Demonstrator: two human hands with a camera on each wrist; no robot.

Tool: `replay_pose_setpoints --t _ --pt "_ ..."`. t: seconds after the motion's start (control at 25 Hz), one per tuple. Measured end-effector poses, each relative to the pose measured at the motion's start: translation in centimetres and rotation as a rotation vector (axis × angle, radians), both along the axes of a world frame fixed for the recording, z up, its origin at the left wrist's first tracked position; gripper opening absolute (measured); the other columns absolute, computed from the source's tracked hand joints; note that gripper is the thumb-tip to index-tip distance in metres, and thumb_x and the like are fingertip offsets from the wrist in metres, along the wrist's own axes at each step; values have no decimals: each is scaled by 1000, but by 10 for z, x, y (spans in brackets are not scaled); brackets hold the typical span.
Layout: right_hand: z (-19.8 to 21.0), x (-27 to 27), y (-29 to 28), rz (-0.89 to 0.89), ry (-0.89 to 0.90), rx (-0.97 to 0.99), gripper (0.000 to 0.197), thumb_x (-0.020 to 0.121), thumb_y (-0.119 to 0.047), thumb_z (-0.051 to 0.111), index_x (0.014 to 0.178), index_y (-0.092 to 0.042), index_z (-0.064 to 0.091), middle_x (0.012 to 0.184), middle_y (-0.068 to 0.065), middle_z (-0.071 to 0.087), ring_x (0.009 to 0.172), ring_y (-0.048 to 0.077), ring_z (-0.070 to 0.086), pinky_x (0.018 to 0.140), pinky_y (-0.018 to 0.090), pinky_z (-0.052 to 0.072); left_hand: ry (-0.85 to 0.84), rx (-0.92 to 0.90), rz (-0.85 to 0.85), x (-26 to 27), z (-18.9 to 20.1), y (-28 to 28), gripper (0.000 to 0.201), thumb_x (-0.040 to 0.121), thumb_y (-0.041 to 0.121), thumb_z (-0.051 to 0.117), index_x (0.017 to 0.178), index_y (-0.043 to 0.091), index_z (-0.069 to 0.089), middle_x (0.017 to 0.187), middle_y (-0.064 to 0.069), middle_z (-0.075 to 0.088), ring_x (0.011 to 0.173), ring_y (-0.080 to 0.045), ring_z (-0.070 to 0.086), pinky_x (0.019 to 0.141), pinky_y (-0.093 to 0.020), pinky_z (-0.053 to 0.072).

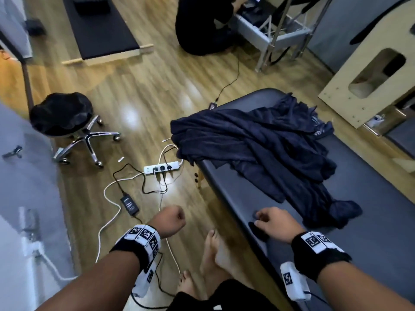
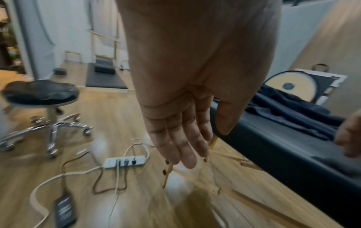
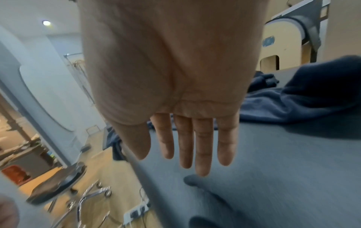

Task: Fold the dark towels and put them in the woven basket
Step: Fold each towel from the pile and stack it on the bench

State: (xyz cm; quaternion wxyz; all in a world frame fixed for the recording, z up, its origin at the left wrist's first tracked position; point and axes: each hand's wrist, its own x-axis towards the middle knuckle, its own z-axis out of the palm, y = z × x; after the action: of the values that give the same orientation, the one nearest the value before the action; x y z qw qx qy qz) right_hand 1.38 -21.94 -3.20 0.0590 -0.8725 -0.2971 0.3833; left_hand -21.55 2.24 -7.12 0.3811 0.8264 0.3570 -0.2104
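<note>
Several dark navy towels lie in a crumpled heap on the grey padded table, one corner hanging over its left edge. My right hand hovers just above the table's near end, short of the heap, and holds nothing. In the right wrist view its fingers are straight, with the towels beyond them. My left hand hangs over the floor, left of the table, also holding nothing. Its fingers point down, relaxed. No woven basket is in view.
On the wooden floor to the left lie a white power strip, loose cables and a black adapter. A black wheeled stool stands further left. A person in black sits at the back. Wooden equipment stands right of the table.
</note>
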Motion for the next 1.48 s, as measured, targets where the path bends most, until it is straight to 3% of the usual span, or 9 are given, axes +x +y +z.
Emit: replay_pose_setpoints --t 0.24,0.36,0.6,0.72,0.88,1.0,1.12,1.32,1.48 --pt "8 101 45 -225 -194 177 30 88 -34 68 113 -19 70 111 4 72 108 25 66 90 31 51 -92 139 -264 164 33 51 11 84 27 58 88 20 66 97 -3 70 95 -24 63 79 -27 47" --pt "3 140 58 -319 -279 190 33 87 -32 69 117 -18 68 119 8 63 111 30 62 95 35 50 -53 149 -436 240 48 57 12 83 32 50 90 27 58 100 -3 63 97 -29 59 85 -39 53" --pt "-3 181 78 -399 -436 119 64 81 -44 74 137 -26 46 134 1 40 120 28 47 98 47 44 -240 325 -669 353 54 45 32 90 19 53 121 18 48 123 -6 44 111 -34 53 89 -48 50" --pt "-6 193 77 -385 -471 49 59 79 -47 75 131 -30 52 138 3 40 124 31 42 97 49 40 -281 432 -777 393 48 37 50 91 23 58 137 18 41 136 -6 38 121 -31 45 92 -46 50" --pt "-2 208 67 -461 -369 167 42 87 -55 61 122 -31 61 128 -6 52 120 21 51 98 45 38 -268 596 -757 428 39 32 53 94 40 54 140 16 42 136 -4 52 123 -30 46 96 -46 41" --pt "7 220 56 -470 -267 216 41 93 -46 56 131 -29 55 132 -5 53 121 23 56 102 44 42 -142 608 -823 451 38 21 25 96 34 47 114 20 57 116 -2 65 112 -28 56 92 -45 34" --pt "12 220 45 -511 -233 301 48 93 -34 59 139 -27 47 140 -5 45 117 28 60 98 46 49 -195 504 -854 459 41 4 18 95 20 45 97 14 62 103 -7 65 100 -31 62 85 -41 45" --pt "15 222 48 -470 -224 341 66 91 -22 59 150 -32 30 161 -9 13 114 38 62 91 51 53 -326 302 -827 454 48 -13 15 91 12 50 99 13 63 101 -11 63 98 -33 61 87 -42 50" --pt "17 215 67 -400 -157 277 63 93 -22 57 149 -27 31 163 2 13 112 41 61 90 51 53 -213 401 -679 442 50 4 28 83 16 59 110 11 51 114 -12 52 113 -35 52 94 -48 47"
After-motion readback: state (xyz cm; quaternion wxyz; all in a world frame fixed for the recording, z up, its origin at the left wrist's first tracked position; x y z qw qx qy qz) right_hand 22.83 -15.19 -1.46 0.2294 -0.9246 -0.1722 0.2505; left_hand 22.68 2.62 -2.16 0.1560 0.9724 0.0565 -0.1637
